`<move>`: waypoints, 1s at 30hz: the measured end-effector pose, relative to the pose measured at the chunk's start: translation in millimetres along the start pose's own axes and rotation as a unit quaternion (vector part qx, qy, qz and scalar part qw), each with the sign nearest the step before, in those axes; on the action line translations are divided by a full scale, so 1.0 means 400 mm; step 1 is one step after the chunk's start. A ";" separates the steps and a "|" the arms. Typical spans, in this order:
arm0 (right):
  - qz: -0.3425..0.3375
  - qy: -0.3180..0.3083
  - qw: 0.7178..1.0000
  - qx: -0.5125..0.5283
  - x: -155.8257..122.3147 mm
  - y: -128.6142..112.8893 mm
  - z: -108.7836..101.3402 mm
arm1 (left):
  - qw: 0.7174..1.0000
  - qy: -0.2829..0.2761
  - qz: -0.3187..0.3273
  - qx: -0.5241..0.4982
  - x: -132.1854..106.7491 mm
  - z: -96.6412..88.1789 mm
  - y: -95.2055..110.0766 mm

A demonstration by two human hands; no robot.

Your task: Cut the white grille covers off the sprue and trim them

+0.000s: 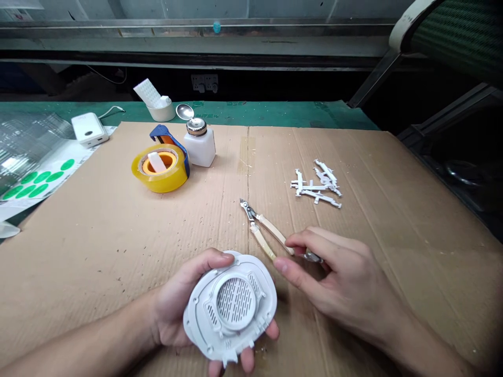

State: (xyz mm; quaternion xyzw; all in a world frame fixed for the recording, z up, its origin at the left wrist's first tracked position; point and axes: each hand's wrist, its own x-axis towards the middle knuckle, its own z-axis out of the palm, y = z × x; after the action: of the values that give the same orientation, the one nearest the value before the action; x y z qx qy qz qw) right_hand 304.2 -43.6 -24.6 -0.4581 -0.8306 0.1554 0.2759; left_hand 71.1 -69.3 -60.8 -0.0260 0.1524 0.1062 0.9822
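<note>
My left hand [176, 301] cradles a white plastic housing [230, 306] with a round slotted grille, its fingers curled under and around the rim. Just to the right, my right hand [334, 280] rests on the cardboard with fingers pinched on the end of a pair of small cutters [264, 230]. The cutters have cream handles and lie with the metal tip pointing up and left. A small pile of white plastic sprue pieces [317, 183] lies farther back on the right.
A cardboard sheet [118, 235] covers the green bench. At back left stand a yellow tape roll [161, 167] in a blue dispenser, a white pump bottle [200, 141], a small white bowl [161, 110], a white box [89, 128] and a green-dot sticker sheet [35, 180].
</note>
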 end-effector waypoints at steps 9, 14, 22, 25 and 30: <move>0.026 -0.060 0.998 -0.003 -0.009 -0.012 0.010 | 1.000 -0.010 0.006 -0.009 0.005 0.003 -0.004; 0.017 -0.077 0.997 -0.002 -0.007 -0.010 0.006 | 1.000 -0.021 0.005 -0.008 0.012 -0.003 -0.002; -0.010 -0.078 0.997 -0.012 -0.013 0.004 0.008 | 0.999 -0.033 0.000 -0.006 0.015 -0.016 0.001; -0.024 -0.078 0.996 -0.021 -0.013 0.007 0.009 | 0.999 -0.035 -0.002 -0.006 0.017 -0.020 0.001; -0.039 -0.080 0.996 -0.032 -0.005 0.005 0.005 | 0.999 -0.039 0.001 -0.002 0.016 -0.020 0.002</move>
State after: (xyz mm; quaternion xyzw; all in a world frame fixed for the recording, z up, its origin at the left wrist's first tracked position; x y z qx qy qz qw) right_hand 305.1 -44.3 -27.8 -0.4203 -0.8717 0.1537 0.1996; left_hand 74.5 -68.0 -70.4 -0.0239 0.1142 0.1088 0.9872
